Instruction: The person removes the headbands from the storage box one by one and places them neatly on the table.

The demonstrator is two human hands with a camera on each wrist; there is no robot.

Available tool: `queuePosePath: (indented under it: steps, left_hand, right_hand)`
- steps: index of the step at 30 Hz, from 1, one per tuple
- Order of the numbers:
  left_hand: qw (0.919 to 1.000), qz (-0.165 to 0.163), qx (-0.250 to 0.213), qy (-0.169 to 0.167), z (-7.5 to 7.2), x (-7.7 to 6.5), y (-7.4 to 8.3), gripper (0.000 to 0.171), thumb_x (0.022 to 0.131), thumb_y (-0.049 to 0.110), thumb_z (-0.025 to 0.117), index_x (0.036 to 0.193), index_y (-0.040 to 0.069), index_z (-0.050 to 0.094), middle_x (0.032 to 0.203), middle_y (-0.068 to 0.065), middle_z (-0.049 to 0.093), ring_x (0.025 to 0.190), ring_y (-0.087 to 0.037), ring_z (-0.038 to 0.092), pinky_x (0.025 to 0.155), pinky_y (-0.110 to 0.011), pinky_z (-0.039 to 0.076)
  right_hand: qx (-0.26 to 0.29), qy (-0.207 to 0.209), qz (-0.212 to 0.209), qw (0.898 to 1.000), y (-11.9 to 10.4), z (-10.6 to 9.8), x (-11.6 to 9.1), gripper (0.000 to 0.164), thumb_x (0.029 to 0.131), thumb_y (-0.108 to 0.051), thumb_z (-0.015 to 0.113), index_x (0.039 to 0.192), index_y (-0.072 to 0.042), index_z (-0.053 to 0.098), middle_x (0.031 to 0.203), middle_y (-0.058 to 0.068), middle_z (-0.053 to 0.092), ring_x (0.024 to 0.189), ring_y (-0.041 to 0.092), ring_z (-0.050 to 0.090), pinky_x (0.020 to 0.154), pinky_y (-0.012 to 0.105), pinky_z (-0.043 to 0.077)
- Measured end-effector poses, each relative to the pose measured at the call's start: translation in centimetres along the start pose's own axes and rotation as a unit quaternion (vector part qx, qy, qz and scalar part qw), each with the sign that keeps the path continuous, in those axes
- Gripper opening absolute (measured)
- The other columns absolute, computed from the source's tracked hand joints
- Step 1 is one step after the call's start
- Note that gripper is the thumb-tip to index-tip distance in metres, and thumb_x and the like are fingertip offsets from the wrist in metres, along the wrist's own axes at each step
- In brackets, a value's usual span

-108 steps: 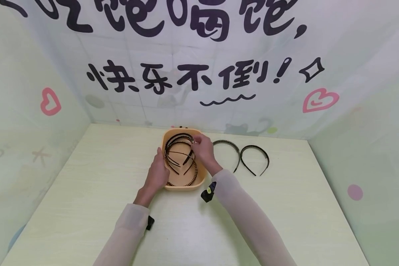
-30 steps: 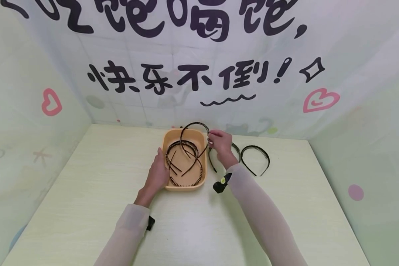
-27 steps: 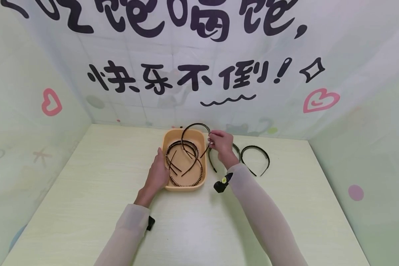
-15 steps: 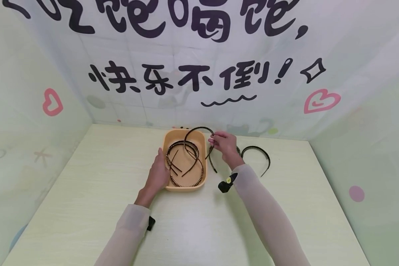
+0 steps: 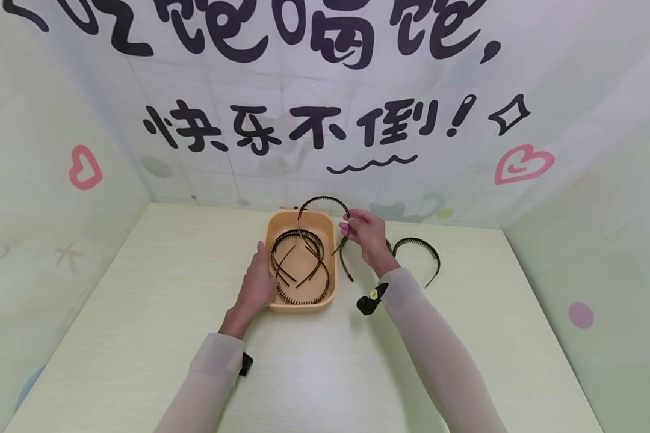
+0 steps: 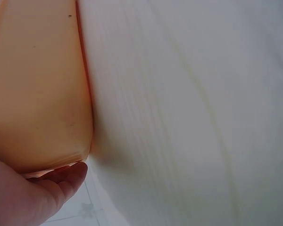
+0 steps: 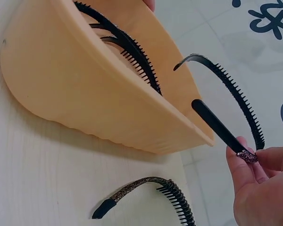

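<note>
My right hand [image 5: 367, 233] pinches a black toothed headband [image 5: 325, 198] by its right side, above the back right of an orange plastic basket [image 5: 303, 307]. In the right wrist view, thumb and fingers hold the headband [image 7: 236, 87] at a glittery patch on its band. Several dark headbands [image 5: 303, 300] lie overlapping in the basket. My left hand [image 5: 257, 282] grips the basket's left side. The left wrist view has the left fingers [image 6: 68, 181] curled against the outer wall of the basket [image 6: 42, 94].
On the table [image 5: 303, 373], right of the basket, lies a glittery headband [image 5: 345, 264], partly hidden by the right hand. Another black headband [image 5: 425, 243] lies farther right. A printed cloth wall [image 5: 249, 180] stands close behind the basket, with more cloth at both sides.
The right hand was inside the basket at first; it has since drawn a headband up and to the right. In the last half second the headband rose slightly. The left hand stayed put.
</note>
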State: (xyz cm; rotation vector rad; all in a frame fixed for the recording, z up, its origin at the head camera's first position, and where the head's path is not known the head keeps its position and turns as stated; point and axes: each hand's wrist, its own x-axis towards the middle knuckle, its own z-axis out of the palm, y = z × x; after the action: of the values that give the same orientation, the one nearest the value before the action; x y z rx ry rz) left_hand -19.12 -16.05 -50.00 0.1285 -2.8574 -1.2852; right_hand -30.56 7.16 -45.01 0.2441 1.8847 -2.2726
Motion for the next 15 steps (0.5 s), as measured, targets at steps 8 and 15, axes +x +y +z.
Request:
queuePosePath:
  steps: [8,15]
  left_hand:
    - [1.0000,0.004,0.001,0.000,0.0,0.0,0.0,0.081,0.088,-0.011,0.040,0.155,-0.007,-0.005,0.153,-0.037,0.025,0.136,-0.049,0.037,0.109,-0.056,0.038]
    - [1.0000,0.005,0.003,0.002,0.1,0.1,0.0,0.081,0.088,-0.011,0.041,0.155,-0.008,-0.005,0.153,-0.037,0.026,0.136,-0.050,0.038,0.110,-0.056,0.038]
  right_hand:
    - [0.015,-0.008,0.001,1.000,-0.4,-0.2,0.0,0.036,0.098,0.003,0.053,0.134,0.006,0.055,0.135,0.031,0.055,0.082,0.014,0.071,0.089,0.034,0.057]
    - [0.027,0.003,0.015,1.000,-0.8,-1.6,0.4,0.036,0.098,0.003,0.054,0.134,0.007,0.055,0.136,0.030,0.054,0.080,0.013,0.072,0.084,0.028,0.058]
